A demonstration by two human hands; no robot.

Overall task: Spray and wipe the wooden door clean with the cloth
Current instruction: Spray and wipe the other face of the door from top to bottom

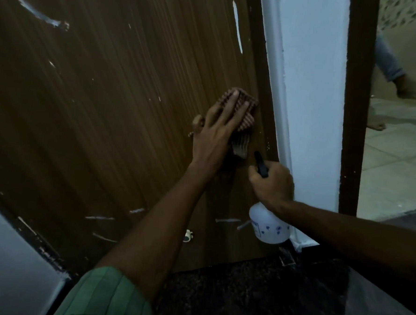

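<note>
My left hand [214, 131] lies flat, fingers [231, 102] straight, pressing the cloth [245, 111] against the door [112, 107] near its edge, at about one o'clock from centre. My right hand [272, 183], at four o'clock from the cloth, curls round the neck of the bottle [267, 228], its black nozzle [260, 164] pointing at the door. White smears [41, 17] streak the wood. A white wall [311, 90] stands at three o'clock.

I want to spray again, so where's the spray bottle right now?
In the head view, the spray bottle is low and right of centre, gripped by the right hand beside the door edge, just below the cloth.
</note>
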